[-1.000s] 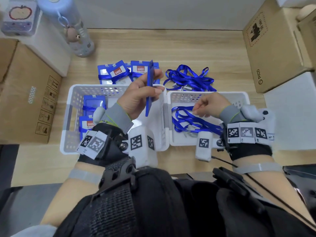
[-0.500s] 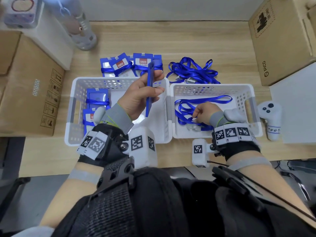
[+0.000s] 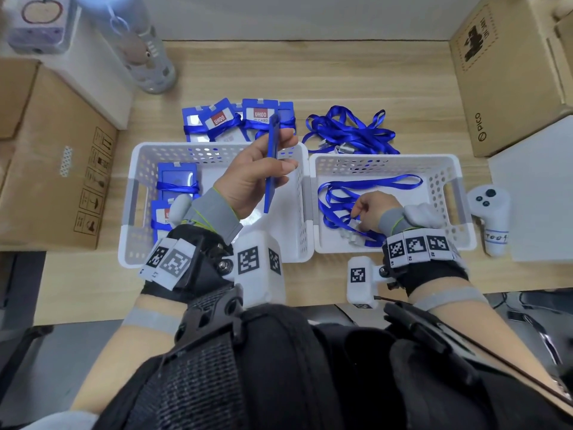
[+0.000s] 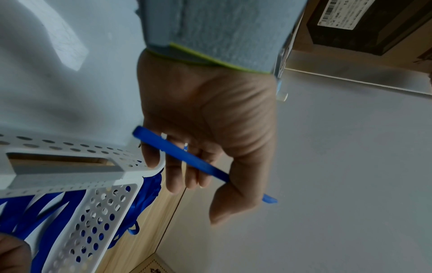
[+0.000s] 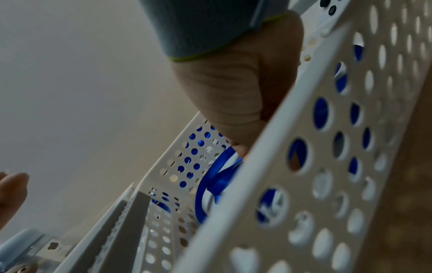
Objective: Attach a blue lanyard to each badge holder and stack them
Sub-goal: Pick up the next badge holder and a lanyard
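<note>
My left hand (image 3: 273, 159) holds a blue badge holder (image 3: 270, 169) edge-on above the left white basket (image 3: 136, 169); thumb and fingers pinch it, as the left wrist view shows (image 4: 187, 158). My right hand (image 3: 359, 217) reaches into the right white basket (image 3: 449, 169) and pinches a blue lanyard (image 3: 372, 184) near its white clip (image 3: 352, 235). In the right wrist view the fingers are mostly hidden behind the basket wall (image 5: 304, 166), with the lanyard loop (image 5: 210, 184) below them. Finished badges wrapped in lanyards (image 3: 235, 122) lie beyond the left basket.
More badge holders (image 3: 176, 184) lie in the left basket. A loose pile of lanyards (image 3: 350, 131) sits behind the right basket. Cardboard boxes (image 3: 52, 169) (image 3: 508, 72) flank the table, a bottle (image 3: 145, 57) stands at back left, a white controller (image 3: 493, 215) at right.
My right hand dropped lower into the right basket toward the near side and took the lanyard by its clip end. My left hand kept the badge holder steady.
</note>
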`<state>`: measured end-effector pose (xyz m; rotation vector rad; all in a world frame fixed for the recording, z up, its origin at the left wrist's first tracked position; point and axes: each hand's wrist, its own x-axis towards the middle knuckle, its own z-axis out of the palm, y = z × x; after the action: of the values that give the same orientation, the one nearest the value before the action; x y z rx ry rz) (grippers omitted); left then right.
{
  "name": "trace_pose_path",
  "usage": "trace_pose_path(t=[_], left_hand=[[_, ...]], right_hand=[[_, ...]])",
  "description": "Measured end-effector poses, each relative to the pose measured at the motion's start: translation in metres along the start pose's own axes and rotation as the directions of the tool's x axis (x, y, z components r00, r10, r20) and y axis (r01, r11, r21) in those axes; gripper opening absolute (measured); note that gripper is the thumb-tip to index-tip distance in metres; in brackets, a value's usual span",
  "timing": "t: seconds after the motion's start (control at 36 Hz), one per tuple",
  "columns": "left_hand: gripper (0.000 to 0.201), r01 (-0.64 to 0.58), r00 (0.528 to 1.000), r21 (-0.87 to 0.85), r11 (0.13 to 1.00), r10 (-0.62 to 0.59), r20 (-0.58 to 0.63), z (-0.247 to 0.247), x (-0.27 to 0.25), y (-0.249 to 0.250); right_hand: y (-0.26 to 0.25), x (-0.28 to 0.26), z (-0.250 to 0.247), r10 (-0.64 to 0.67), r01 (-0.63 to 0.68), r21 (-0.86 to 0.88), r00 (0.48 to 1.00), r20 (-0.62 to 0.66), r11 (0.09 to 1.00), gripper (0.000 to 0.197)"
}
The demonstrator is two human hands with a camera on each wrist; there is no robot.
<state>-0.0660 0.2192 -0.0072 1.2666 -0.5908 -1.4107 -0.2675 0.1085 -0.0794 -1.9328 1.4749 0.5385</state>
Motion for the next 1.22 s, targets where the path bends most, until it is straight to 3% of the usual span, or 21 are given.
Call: trace_pose_path(t=[0.25,0.36,0.42,0.56,0.64,0.69,0.75,0.97,1.22], left_hand=[[0.054,0.019,1.000,0.026,0.999,-0.019,0.003,0.000,0.001,-0.003],[0.048,0.019,1.000,0.029,0.999,-0.019,-0.003,0.001,-0.001,-0.003],[0.050,0.015,1.000,0.046,0.999,-0.014,-0.009,0.001,-0.001,-0.004],[0.061,0.015,1.000,0.197,0.980,-0.012,-0.017,-0.004,-0.002,-0.005],[0.078,0.027,1.000,0.306,0.952,-0.022,-0.017,-0.002,-0.002,-0.003],[0.086,0.020,1.000,0.378,0.926,-0.016,-0.014,0.000,-0.001,-0.003],[0.088,0.011,1.000,0.448,0.894,-0.005,-0.015,0.002,-0.002,-0.001],[0.087,-0.045,0.998,0.592,0.805,0.066,-0.013,0.004,-0.004,0.007],[0.105,-0.034,0.994,0.717,0.696,0.100,-0.051,0.005,-0.007,0.003]], right_hand=[[-0.001,-0.003,-0.003,0.026,-0.026,0.041,1.000,0.011,0.999,0.014],[-0.001,-0.003,-0.016,-0.009,0.019,0.130,0.997,-0.077,0.991,0.031],[-0.001,-0.004,-0.026,-0.009,0.032,0.211,0.994,-0.108,0.977,0.031],[-0.006,-0.012,-0.045,-0.054,0.171,0.446,0.963,-0.263,0.878,0.024],[-0.023,-0.028,-0.056,-0.205,0.367,0.526,0.918,-0.340,0.768,0.020],[-0.039,-0.041,-0.063,-0.313,0.452,0.588,0.892,-0.328,0.671,0.012],[-0.053,-0.051,-0.069,-0.396,0.477,0.609,0.876,-0.273,0.634,0.005],[-0.080,-0.059,-0.068,-0.469,0.491,0.527,0.863,-0.187,0.693,0.017],[-0.082,-0.064,-0.067,-0.460,0.489,0.459,0.869,-0.184,0.742,0.017]])
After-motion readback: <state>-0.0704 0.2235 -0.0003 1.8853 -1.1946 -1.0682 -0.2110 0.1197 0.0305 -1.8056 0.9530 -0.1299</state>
